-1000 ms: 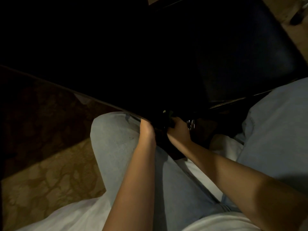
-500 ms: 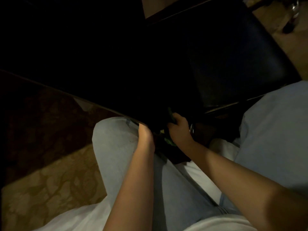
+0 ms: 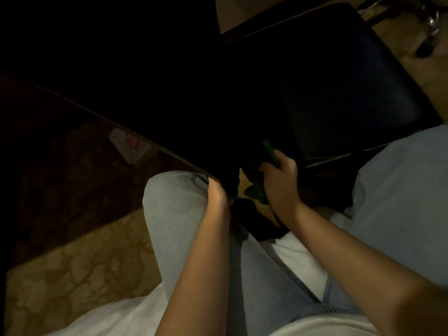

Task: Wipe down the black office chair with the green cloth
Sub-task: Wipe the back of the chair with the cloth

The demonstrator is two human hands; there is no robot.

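The black office chair [image 3: 339, 76] is filling the upper half of the view, tipped toward the person and almost lost in shadow — only its padded seat is catching a dull bluish sheen, with a thin pale line running along the edge of the dark panel at left. The right hand [image 3: 278, 183] is closing its grip around the green cloth [image 3: 269, 151], a crumpled dark-green wad showing above and below the fingers, pressed against the chair's underside between the knees. The left hand [image 3: 218, 197] is clasping the chair's lower edge, fingers curled out of sight behind it. Light jeans [image 3: 174, 214] are framing both hands above a patterned carpet [image 3: 72, 275].
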